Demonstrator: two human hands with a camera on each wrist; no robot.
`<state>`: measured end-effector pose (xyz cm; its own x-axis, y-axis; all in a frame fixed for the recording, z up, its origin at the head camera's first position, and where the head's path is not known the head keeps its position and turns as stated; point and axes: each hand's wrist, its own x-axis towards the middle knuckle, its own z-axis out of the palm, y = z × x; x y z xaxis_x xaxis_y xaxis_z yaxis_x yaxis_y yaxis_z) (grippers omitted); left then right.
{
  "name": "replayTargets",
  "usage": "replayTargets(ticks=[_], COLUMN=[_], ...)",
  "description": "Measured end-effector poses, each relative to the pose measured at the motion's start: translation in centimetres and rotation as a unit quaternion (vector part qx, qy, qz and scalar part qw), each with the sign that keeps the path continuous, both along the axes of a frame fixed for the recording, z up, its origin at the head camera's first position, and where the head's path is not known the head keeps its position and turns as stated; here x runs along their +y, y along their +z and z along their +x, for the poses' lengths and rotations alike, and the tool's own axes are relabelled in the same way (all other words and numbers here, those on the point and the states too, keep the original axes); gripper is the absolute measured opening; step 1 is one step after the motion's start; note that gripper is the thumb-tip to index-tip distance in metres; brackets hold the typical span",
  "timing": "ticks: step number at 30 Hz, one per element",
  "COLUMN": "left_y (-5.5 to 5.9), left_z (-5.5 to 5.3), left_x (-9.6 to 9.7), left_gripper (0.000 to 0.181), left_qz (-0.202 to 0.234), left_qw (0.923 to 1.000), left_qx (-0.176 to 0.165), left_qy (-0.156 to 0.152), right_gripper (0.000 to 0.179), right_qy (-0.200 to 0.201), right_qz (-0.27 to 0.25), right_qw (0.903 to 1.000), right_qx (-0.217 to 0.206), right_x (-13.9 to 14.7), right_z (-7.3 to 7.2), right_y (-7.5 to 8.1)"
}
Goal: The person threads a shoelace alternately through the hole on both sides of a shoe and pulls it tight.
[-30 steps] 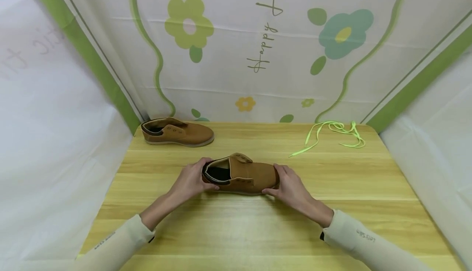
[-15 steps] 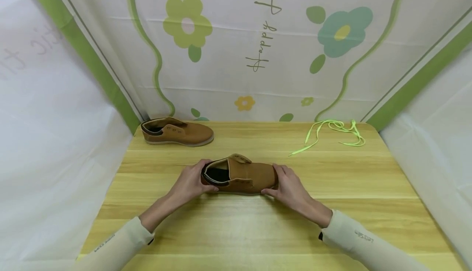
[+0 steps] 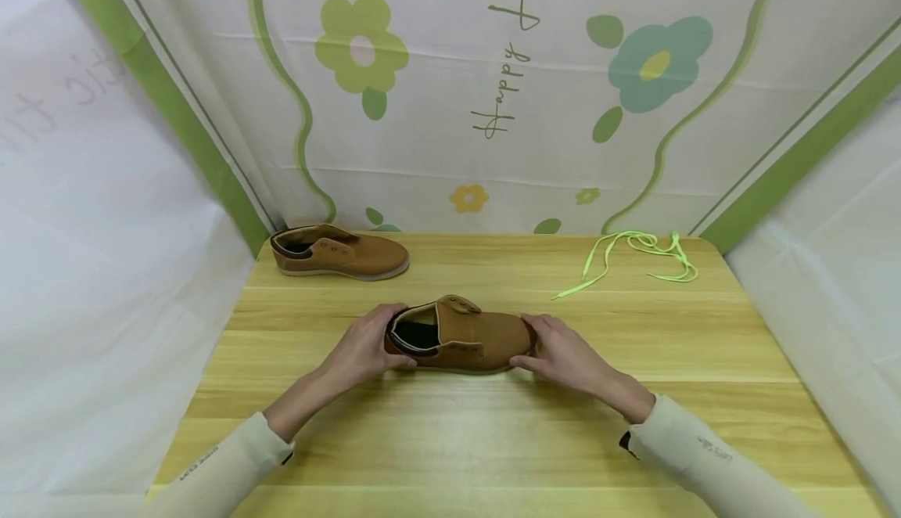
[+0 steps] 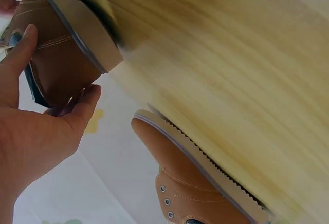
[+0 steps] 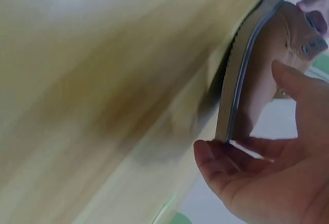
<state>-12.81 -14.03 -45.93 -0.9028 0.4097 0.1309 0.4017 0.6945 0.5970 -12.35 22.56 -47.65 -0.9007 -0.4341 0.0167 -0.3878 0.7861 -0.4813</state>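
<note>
A brown leather shoe (image 3: 486,334) without a lace lies sideways on the table in the head view, its heel to the left and toe to the right. My left hand (image 3: 366,342) grips the heel, thumb on the near side; the left wrist view shows fingers behind the heel (image 4: 72,70). Around the toe is my right hand (image 3: 566,354), its thumb at the near edge. In the right wrist view curled fingers touch the toe (image 5: 252,95) at the sole's tip. A matching brown shoe (image 3: 366,256), also unlaced, stands at the back left, apart from both hands.
Yellow-green shoelaces (image 3: 651,248) lie loosely looped at the table's back right. The wooden table (image 3: 457,440) ends against a white flower-printed curtain (image 3: 436,134) at the back, with white fabric walls at both sides.
My right hand has slid slightly right along the toe, its thumb now nearer the tip. The left hand and the gripped shoe stay nearly in place.
</note>
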Motion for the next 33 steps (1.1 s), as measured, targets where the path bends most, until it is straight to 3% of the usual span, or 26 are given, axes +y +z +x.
replayTargets(ticks=[6,12,17,28,33], left_y=[0.8,1.9,2.5,2.7,2.9], left_z=[0.3,0.5,0.6,0.5,0.4], left_x=[0.2,1.0,1.8,4.1,5.3], left_gripper=[0.096,0.088,0.077,0.047,0.04], left_qz=[-0.017,-0.012,0.003,0.037,0.02], left_qw=[0.9992,0.9972,0.9954,0.9883,0.9858], left_qx=[0.035,0.072,0.092,0.13,0.14], left_qy=[-0.005,-0.016,-0.025,-0.07,-0.09], right_gripper=[0.066,0.04,0.032,0.026,0.021], right_qy=[0.033,0.035,0.022,-0.003,-0.001], right_qz=[0.0,0.01,0.017,0.021,0.036], right_qw=[0.9994,0.9953,0.9914,0.9904,0.9922], right_qx=[0.013,0.09,0.128,0.137,0.119], right_x=[1.6,3.2,4.6,6.6,7.0], right_z=[-1.3,-3.6,-5.2,-7.2,-7.9], right_y=[0.3,-0.1,-0.6,-1.6,-1.6])
